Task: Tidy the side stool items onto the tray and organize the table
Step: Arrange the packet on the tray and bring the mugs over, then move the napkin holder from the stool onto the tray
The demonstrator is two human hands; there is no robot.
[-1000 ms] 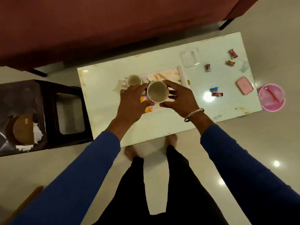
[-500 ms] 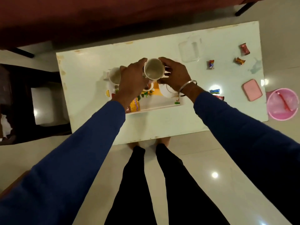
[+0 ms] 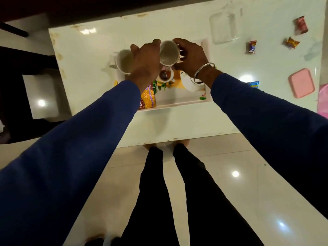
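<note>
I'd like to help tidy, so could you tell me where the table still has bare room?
Bare: the table left of the tray, and the strip along its near edge. Crowded: the tray's cups under both hands, and the candy-strewn right end by the pink lid.

Looks like somebody's living room at home. There's a low white coffee table (image 3: 177,121) on a glossy tiled floor (image 3: 230,192), with a dark red sofa (image 3: 88,4) running along the top edge at 12 o'clock. A tea tray (image 3: 177,102) with cups (image 3: 168,52) sits on it, wrapped candies (image 3: 252,47) are scattered around 2 o'clock, and a dark stool (image 3: 26,68) stands off at 9 o'clock.
</note>
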